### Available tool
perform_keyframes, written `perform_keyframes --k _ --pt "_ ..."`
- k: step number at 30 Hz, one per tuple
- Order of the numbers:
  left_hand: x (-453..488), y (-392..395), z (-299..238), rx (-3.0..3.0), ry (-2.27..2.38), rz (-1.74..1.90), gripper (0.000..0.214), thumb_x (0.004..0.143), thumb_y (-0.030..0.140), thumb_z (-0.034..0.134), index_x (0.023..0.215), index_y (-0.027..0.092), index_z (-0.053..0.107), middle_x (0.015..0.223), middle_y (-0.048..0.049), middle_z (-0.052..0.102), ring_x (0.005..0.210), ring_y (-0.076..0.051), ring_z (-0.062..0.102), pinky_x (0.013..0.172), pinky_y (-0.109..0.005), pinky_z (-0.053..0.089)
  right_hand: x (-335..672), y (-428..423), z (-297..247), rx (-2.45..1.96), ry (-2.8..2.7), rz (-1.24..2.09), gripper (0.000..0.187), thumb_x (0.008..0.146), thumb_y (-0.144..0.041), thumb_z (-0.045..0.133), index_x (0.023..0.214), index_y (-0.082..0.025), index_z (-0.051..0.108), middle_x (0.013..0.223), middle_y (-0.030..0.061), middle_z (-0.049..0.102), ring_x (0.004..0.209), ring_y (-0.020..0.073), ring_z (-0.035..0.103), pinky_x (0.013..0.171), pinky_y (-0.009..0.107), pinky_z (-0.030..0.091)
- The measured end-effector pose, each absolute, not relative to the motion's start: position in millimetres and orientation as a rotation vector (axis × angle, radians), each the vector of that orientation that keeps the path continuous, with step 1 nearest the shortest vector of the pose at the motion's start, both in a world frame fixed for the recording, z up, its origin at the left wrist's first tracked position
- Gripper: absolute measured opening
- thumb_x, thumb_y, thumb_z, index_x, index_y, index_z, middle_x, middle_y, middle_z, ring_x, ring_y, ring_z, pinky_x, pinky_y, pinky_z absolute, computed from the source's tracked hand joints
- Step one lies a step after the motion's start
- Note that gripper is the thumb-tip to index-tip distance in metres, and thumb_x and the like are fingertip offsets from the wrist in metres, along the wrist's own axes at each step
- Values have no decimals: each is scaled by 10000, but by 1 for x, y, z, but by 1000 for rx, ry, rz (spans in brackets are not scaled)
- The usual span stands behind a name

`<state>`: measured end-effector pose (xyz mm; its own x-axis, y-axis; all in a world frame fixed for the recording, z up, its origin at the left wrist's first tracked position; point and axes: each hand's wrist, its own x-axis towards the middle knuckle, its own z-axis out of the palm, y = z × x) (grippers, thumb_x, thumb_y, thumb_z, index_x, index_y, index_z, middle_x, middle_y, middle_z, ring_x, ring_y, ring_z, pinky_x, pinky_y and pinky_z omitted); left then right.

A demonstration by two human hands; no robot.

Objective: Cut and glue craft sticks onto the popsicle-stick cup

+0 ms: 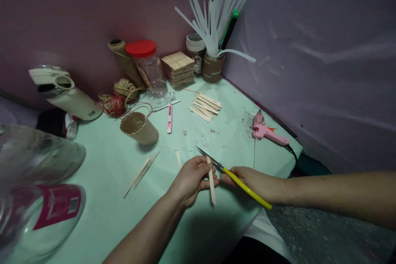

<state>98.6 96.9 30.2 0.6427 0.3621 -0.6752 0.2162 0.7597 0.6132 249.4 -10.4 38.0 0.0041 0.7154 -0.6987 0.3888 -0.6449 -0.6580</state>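
Observation:
Between the thumb and fingers of my left hand (190,181) is a flat wooden craft stick (212,187), its lower end pointing toward me. My right hand (250,181) grips scissors (244,186) with yellow handles. Their metal blades lie across the upper end of the stick, close to the left fingertips; whether they touch it I cannot tell. Another stick (178,159) lies just beyond the left hand, partly hidden by it. Two thin, pointed stick pieces (140,175) rest to the left. A brown cup-shaped piece (140,128) lies tilted behind them.
A pile of craft sticks (206,106) lies farther back, with a pink cutter (170,119) to its left. On the right is a pink glue gun (267,130) with a cord. Glue sticks (213,20) stand in a jar behind. Large plastic bottles (40,214) occupy the left.

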Motion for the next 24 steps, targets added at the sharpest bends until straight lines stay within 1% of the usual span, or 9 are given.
perform_keyframes --k 4,7,9,12,14,16,19,24 --pt "99 93 32 751 909 91 24 852 125 558 852 112 578 692 -19 557 619 -77 570 671 -232 570 252 -13 36 -2088 -1105 1602 538 774 -699 533 696 -167 537 596 -6 489 571 119 413 511 244 321" --pt "95 95 42 795 891 72 61 839 177 595 861 126 570 697 -10 554 618 -82 563 683 -267 577 255 -14 47 -2029 -1064 1492 517 764 -693 566 694 -183 513 597 -20 475 556 110 402 508 240 333" --pt "88 102 54 849 870 69 122 813 223 636 874 138 573 720 -5 561 631 -92 567 694 -297 580 255 -14 56 -1932 -1006 1443 526 785 -712 530 682 -200 463 566 -44 423 503 90 362 463 228 314" --pt "66 124 70 1033 888 133 225 778 305 674 933 159 602 767 -6 579 678 -120 585 715 -329 568 249 -12 58 -1716 -845 1441 557 819 -753 431 668 -219 384 519 -75 352 425 65 295 386 201 256" --pt "48 140 74 1266 955 229 268 792 364 647 975 170 620 826 -22 614 724 -143 601 734 -325 543 243 -5 51 -1515 -696 1449 569 809 -772 421 669 -225 356 509 -91 324 398 52 253 356 180 229" --pt "29 151 71 1549 1169 340 283 811 393 605 984 170 632 812 -28 636 718 -159 598 715 -311 505 235 7 39 -1307 -531 1465 578 772 -786 470 679 -230 345 502 -111 287 386 40 186 337 158 196" --pt "9 156 58 1881 1460 389 280 839 385 554 1023 190 633 801 -23 657 735 -184 601 685 -299 450 224 29 24 -1076 -354 1491 575 727 -772 555 697 -236 348 485 -134 231 390 32 91 322 130 135" --pt "-4 152 37 2160 1596 307 239 894 354 467 979 213 640 923 -43 680 823 -214 607 719 -320 420 221 50 14 -908 -311 1495 547 728 -724 614 704 -233 373 483 -133 235 402 32 69 321 116 141"
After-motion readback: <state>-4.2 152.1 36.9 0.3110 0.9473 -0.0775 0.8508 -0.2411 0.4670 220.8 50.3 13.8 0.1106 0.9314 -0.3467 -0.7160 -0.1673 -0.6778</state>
